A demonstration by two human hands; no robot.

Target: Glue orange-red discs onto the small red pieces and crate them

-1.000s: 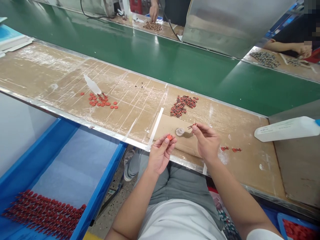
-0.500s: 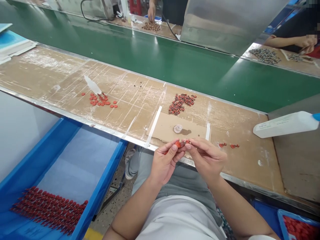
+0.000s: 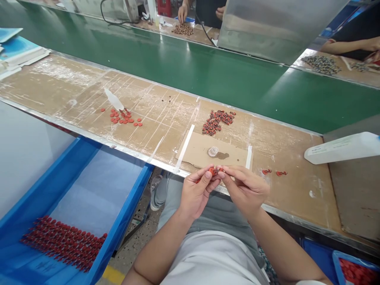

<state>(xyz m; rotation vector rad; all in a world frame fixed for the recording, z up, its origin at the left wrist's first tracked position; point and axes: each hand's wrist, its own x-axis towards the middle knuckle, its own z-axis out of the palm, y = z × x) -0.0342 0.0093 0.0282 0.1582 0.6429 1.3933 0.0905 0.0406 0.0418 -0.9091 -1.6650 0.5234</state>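
My left hand (image 3: 193,194) pinches a red disc (image 3: 211,171) between thumb and fingers, above the table's front edge. Against it, the fingertips of my right hand (image 3: 247,190) grip a small red-and-dark part (image 3: 219,170). The two pieces meet or nearly meet; the fingers cover much of both. Just beyond lies a cardboard sheet (image 3: 194,152) with a small clear cup (image 3: 213,151) and a wet stain on it. Behind that is a pile of similar red-and-dark parts (image 3: 218,122). Two red pieces, one of them a disc with a part attached (image 3: 281,173), lie to the right.
Loose red discs (image 3: 127,120) and a white pointed strip (image 3: 113,99) lie left. A blue tray (image 3: 67,174) holds rows of red pieces. A white bottle (image 3: 341,148) lies at right. Beyond the green conveyor belt (image 3: 202,73), co-workers' hands (image 3: 182,14) work at piles of small parts.
The view has shifted slightly, so the table appears a little further right. My fingers have brought the small part closer to the red disc. A co-worker's second hand now shows across the belt.
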